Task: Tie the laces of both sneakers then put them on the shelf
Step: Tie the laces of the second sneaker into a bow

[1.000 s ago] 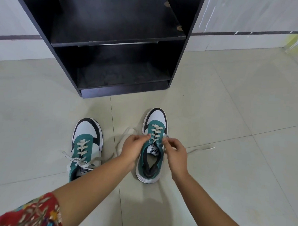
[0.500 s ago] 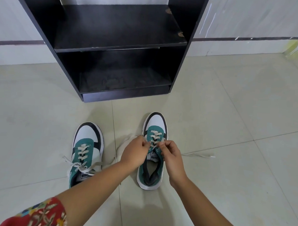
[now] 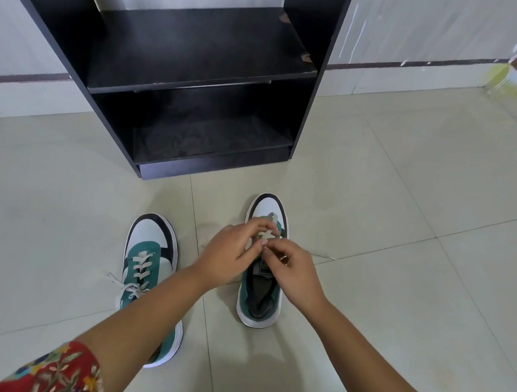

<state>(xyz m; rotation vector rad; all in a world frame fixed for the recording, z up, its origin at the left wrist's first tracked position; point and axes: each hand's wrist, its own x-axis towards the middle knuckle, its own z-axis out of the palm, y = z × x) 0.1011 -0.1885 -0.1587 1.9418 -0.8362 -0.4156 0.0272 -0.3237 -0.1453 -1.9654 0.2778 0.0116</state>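
Two green, white and black sneakers stand on the tiled floor, toes toward the shelf. Over the right sneaker (image 3: 260,299), my left hand (image 3: 234,254) and my right hand (image 3: 292,268) meet, each pinching its cream laces (image 3: 267,234) above the tongue. One lace end (image 3: 323,255) trails right across the floor. My left forearm crosses the heel of the left sneaker (image 3: 149,250), whose laces (image 3: 129,286) lie in a loose knot, ends spilling left. The black shelf unit (image 3: 197,74) stands just beyond the shoes with two bare boards.
Pale floor tiles (image 3: 398,231) spread to all sides. A white wall with a dark stripe (image 3: 420,65) runs behind the shelf. At the far right is a corner with yellowish stains (image 3: 502,79).
Both hands have moved forward over the right sneaker's laces and closer together. The trailing lace end on the right has been drawn shorter. The view has tilted up slightly.
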